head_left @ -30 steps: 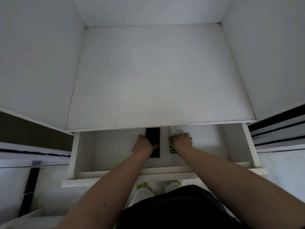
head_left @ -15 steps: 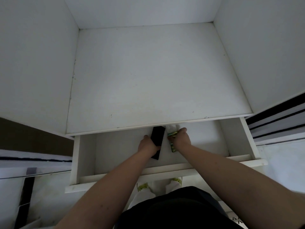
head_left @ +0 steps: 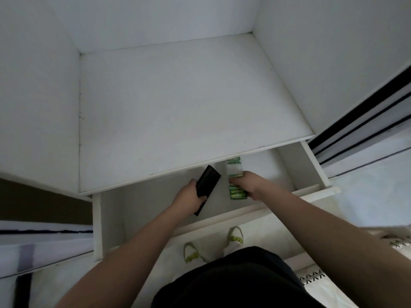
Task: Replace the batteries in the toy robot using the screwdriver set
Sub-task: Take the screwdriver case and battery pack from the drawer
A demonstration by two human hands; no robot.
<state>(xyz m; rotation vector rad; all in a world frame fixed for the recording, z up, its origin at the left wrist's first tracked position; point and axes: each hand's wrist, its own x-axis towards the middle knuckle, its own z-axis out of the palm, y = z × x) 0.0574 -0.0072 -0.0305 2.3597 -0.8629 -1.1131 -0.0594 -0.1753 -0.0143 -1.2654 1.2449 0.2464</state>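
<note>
Hands in the white drawer (head_left: 311, 167): left hand (head_left: 188, 196) grips a black case (head_left: 205, 185), right hand (head_left: 250, 183) a green battery pack (head_left: 237, 193).

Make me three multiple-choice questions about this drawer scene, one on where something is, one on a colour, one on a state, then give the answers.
1. Where is the black case?
A. in the left hand, over the open drawer
B. on the shelf above
C. on the floor

2. What colour is the battery pack?
A. red
B. green
C. blue

3. What is the right hand doing?
A. hanging idle
B. pushing the drawer front
C. gripping the battery pack

Answers: 1 A, fingers wrap the case; 2 B, green wrapping shows; 3 C, fingers curl on its edge.
</note>
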